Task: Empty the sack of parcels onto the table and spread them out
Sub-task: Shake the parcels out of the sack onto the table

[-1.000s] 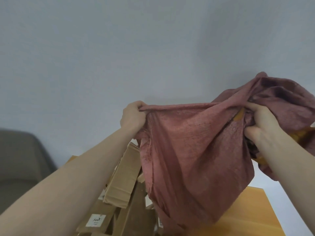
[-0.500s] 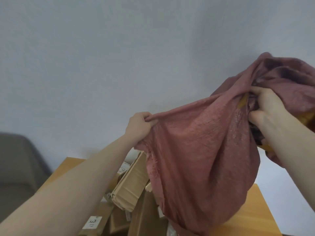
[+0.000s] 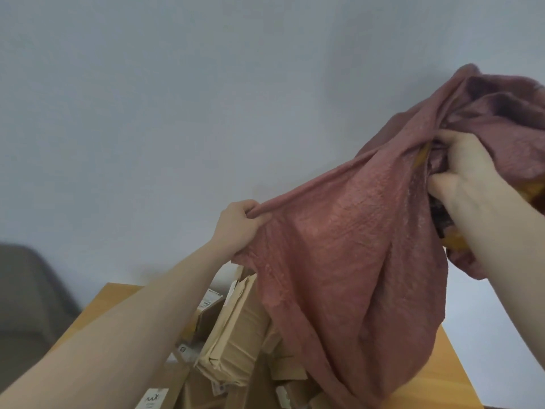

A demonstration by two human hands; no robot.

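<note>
the wooden table [image 3: 448, 376] runs out at a right edge that slants away from me toward the far corner, and its far left corner shows just under my left forearm; past both there is only the pale wall [image 3: 177, 113], open and bare above everything. on the left, off the table, sits a dark grey seat [image 3: 26, 293], blurred. the bare stretch of tabletop lies to the right of the hanging cloth.

my left hand [image 3: 239, 228] is curled tight round a bunched edge of the dusty red sack [image 3: 348, 261], gripping it low and toward the middle. my right hand [image 3: 466, 175] is higher and further right, fingers and thumb clamped into a gathered fold of the same cloth, with more of it heaped above and behind that hand. between my two hands the edge is pulled taut on a slant, and the body of the sack hangs down from it toward the table.

the cardboard parcels [image 3: 236, 335] lie heaped on the table below my left hand, just left of the hanging cloth, which covers some of them. several carry white labels i cannot read.
</note>
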